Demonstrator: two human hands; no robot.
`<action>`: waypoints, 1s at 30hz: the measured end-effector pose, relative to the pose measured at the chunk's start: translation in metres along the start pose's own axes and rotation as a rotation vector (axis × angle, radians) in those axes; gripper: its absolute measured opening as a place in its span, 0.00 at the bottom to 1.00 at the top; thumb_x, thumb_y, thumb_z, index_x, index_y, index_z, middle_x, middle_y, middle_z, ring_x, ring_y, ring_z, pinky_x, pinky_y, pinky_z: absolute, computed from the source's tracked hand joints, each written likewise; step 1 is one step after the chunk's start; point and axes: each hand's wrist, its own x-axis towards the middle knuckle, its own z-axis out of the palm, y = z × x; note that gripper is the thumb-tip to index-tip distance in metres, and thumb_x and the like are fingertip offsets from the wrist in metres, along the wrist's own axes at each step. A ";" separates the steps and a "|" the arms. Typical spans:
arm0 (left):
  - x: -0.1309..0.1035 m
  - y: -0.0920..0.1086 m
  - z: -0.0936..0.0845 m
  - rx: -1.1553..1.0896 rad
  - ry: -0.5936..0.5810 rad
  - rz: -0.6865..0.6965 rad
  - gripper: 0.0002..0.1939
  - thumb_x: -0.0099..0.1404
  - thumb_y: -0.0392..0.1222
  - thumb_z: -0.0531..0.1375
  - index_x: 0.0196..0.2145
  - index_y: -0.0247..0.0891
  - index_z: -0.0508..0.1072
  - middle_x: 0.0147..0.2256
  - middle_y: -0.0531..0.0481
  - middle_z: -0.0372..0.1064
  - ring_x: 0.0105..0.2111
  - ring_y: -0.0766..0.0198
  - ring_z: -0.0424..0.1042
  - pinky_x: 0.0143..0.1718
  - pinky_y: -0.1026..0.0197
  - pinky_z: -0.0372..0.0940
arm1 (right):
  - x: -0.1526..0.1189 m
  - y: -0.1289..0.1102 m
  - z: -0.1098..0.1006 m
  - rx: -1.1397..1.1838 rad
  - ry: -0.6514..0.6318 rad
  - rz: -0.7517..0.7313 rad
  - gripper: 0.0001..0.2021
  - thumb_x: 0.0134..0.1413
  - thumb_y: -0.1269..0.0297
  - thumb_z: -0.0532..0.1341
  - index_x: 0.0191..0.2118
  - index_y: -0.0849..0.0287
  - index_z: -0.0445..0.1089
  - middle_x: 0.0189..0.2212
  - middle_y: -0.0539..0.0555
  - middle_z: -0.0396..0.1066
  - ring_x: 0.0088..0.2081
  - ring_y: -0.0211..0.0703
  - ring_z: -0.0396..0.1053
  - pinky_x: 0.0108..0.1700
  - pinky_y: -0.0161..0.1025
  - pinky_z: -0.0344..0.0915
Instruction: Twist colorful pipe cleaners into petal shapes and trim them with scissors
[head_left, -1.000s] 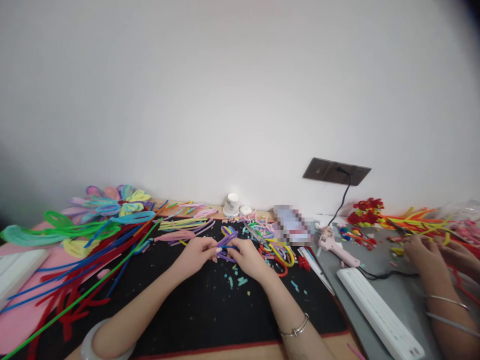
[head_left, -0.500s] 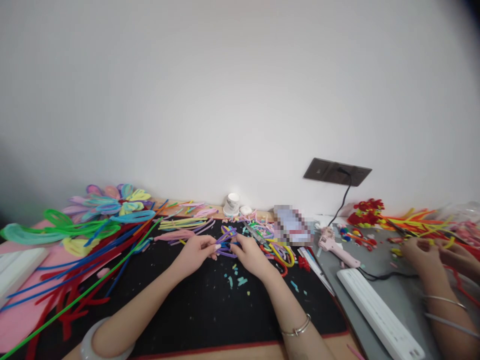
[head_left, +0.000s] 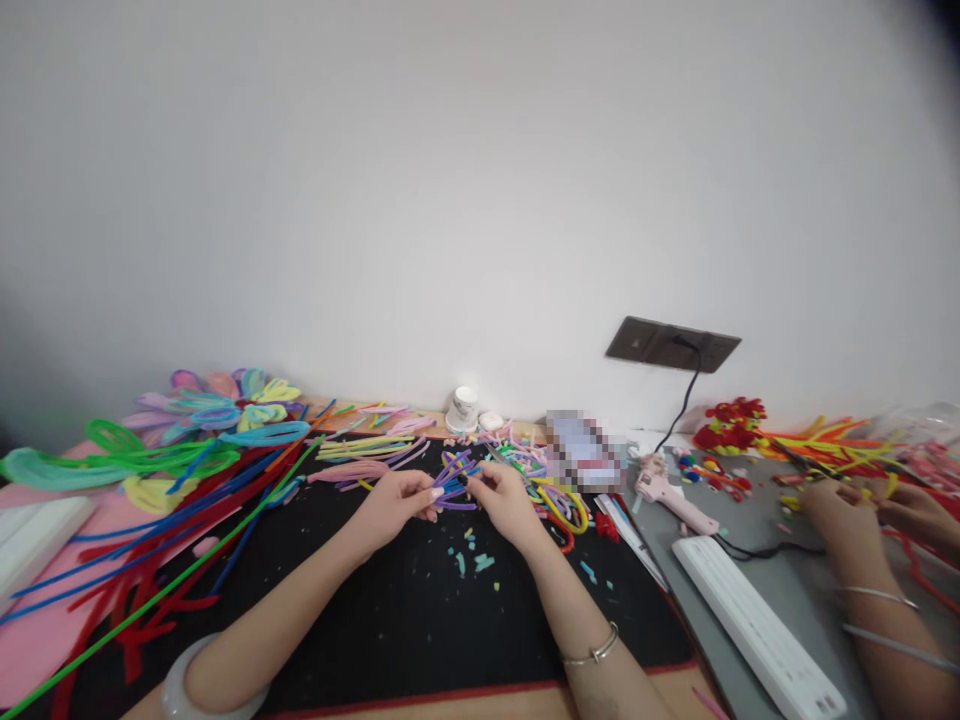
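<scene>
Holding purple pipe cleaners (head_left: 454,506) in midair, over the black mat (head_left: 390,620) on the table (head_left: 517,706). Pinching them at a gathered spot between thumb and fingers of the left hand (head_left: 412,497); pinching, seemingly, a blue strand (head_left: 451,488) with the right hand (head_left: 501,497), its exact contact too small to tell. Probably very light, fuzzy rather than slippery, bendable on a thin wire; easily kinked, hardly breakable. Best gripped at the gathered spot, leaving the loops uncrushed.
</scene>
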 end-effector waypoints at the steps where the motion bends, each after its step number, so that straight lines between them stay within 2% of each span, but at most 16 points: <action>1: 0.000 0.001 0.000 -0.015 0.000 -0.014 0.13 0.56 0.48 0.59 0.23 0.35 0.67 0.22 0.53 0.69 0.24 0.66 0.68 0.31 0.64 0.63 | 0.000 -0.001 0.000 0.017 0.012 0.021 0.10 0.50 0.67 0.56 0.20 0.61 0.61 0.15 0.44 0.56 0.19 0.33 0.53 0.23 0.31 0.50; 7: -0.001 0.000 0.000 -0.046 0.005 -0.047 0.13 0.56 0.48 0.59 0.23 0.34 0.68 0.22 0.52 0.69 0.24 0.66 0.68 0.31 0.63 0.64 | 0.002 -0.001 -0.003 0.103 0.072 0.091 0.13 0.47 0.62 0.59 0.18 0.60 0.58 0.13 0.44 0.56 0.17 0.31 0.52 0.21 0.31 0.48; 13: -0.001 -0.002 0.000 -0.041 0.009 -0.042 0.13 0.56 0.48 0.59 0.24 0.34 0.68 0.22 0.52 0.69 0.24 0.66 0.69 0.31 0.64 0.64 | 0.004 0.003 -0.004 0.199 0.068 0.117 0.05 0.46 0.65 0.58 0.28 0.61 0.65 0.17 0.45 0.60 0.17 0.32 0.57 0.21 0.31 0.53; 15: -0.001 -0.002 0.001 -0.046 0.010 -0.047 0.13 0.56 0.48 0.60 0.23 0.34 0.68 0.22 0.52 0.69 0.24 0.67 0.69 0.31 0.64 0.64 | 0.004 0.004 -0.003 0.192 0.064 0.115 0.05 0.46 0.66 0.58 0.26 0.61 0.65 0.16 0.45 0.59 0.17 0.32 0.57 0.21 0.31 0.53; 20: -0.002 -0.002 0.003 -0.051 0.000 -0.052 0.13 0.56 0.48 0.60 0.23 0.34 0.68 0.21 0.52 0.69 0.23 0.67 0.69 0.31 0.64 0.64 | 0.005 0.007 -0.001 0.155 0.150 0.090 0.10 0.47 0.66 0.58 0.20 0.61 0.61 0.14 0.44 0.57 0.17 0.31 0.55 0.21 0.30 0.52; 24: -0.002 0.000 0.002 -0.107 0.075 -0.075 0.14 0.54 0.48 0.61 0.23 0.34 0.68 0.22 0.52 0.71 0.24 0.67 0.70 0.32 0.64 0.65 | 0.006 0.010 -0.005 0.310 0.191 0.085 0.13 0.52 0.59 0.55 0.22 0.60 0.60 0.16 0.46 0.60 0.16 0.31 0.56 0.19 0.30 0.54; 27: 0.000 0.001 0.001 -0.200 0.200 -0.075 0.14 0.51 0.49 0.63 0.25 0.34 0.69 0.22 0.53 0.71 0.26 0.65 0.71 0.35 0.62 0.66 | 0.006 0.010 -0.004 0.445 0.135 0.117 0.11 0.52 0.56 0.54 0.29 0.59 0.61 0.18 0.47 0.65 0.15 0.31 0.56 0.17 0.30 0.55; 30: 0.001 0.001 0.001 -0.253 0.253 -0.061 0.15 0.50 0.50 0.64 0.27 0.34 0.71 0.24 0.52 0.72 0.28 0.63 0.73 0.37 0.60 0.67 | 0.003 0.008 0.003 0.443 -0.022 0.154 0.09 0.46 0.61 0.60 0.32 0.60 0.62 0.17 0.45 0.66 0.14 0.30 0.55 0.15 0.28 0.53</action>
